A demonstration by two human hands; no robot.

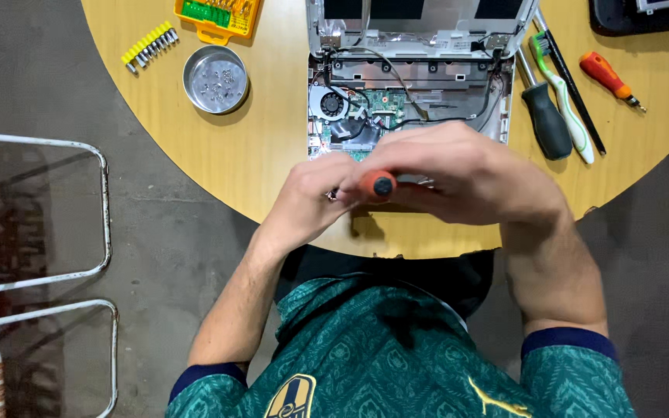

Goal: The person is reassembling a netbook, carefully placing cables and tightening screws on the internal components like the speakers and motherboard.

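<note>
Laptop (408, 93) at 12 o'clock on worktop (272, 155), cover already off, board and fan exposed. Right hand (466, 174) grasping orange screwdriver (377, 186); left hand (315, 193) pinching near its tip. Loose screws collected in metal dish (215, 79), 10 o'clock; further screws probably left.

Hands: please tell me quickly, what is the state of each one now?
Left hand: closed, its fingers at the orange screwdriver.
Right hand: closed on the screwdriver's handle, over the opened laptop.

An orange-handled screwdriver (378, 185) stands butt-up over the opened laptop (408, 93).
</note>
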